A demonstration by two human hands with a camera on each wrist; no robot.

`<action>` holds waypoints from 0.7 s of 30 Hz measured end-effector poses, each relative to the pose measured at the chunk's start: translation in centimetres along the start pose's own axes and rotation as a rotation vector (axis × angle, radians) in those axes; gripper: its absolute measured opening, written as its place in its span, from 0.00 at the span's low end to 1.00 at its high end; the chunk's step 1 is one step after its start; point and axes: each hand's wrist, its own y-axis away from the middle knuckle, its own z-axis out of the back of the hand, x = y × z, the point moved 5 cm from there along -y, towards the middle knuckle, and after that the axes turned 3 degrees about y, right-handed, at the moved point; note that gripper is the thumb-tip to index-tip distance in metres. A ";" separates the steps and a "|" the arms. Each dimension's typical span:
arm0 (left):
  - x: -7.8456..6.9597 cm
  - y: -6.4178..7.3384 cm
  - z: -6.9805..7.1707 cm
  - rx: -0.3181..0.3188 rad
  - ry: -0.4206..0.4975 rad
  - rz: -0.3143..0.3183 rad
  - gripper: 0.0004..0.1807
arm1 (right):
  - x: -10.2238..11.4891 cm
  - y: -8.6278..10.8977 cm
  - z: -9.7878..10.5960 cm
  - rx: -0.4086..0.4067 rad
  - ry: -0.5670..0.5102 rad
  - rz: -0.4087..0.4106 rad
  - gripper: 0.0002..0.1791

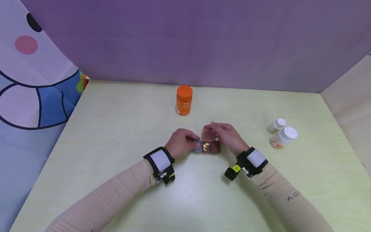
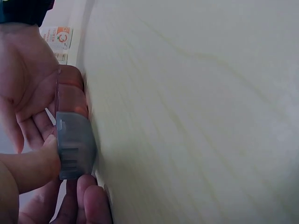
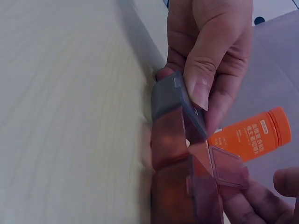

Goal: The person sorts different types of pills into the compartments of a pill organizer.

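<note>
The left hand (image 1: 182,143) had thumb and fingers clamped on the grey end (image 3: 166,95) of a small translucent plastic pillbox (image 1: 215,147), seemingly to steady it. Just right of that grip, pale oblong tablets (image 1: 206,145) lay in its reddish-brown middle compartment (image 3: 169,144). The right hand (image 1: 229,137), fingers loosely bent, thumb apart, was beside the raised pinkish lid (image 3: 229,167), perhaps guarding it; contact was unclear.

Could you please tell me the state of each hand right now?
Left hand: holding the pill case by its grey end.
Right hand: open, at the case's raised lid.
</note>
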 end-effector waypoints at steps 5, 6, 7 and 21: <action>0.1 -0.1 0.0 0.014 0.002 0.005 0.11 | 0.0 0.4 0.0 0.027 0.001 0.081 0.22; 0.1 -0.2 0.0 0.015 -0.002 -0.002 0.11 | 0.0 0.5 0.0 0.035 -0.001 0.090 0.21; 0.1 -0.2 0.0 0.017 -0.003 -0.005 0.11 | -0.1 0.6 0.0 0.043 -0.006 0.094 0.21; 0.1 0.0 0.2 0.019 -0.022 0.006 0.12 | -0.2 3.0 -0.6 0.105 0.281 0.272 0.18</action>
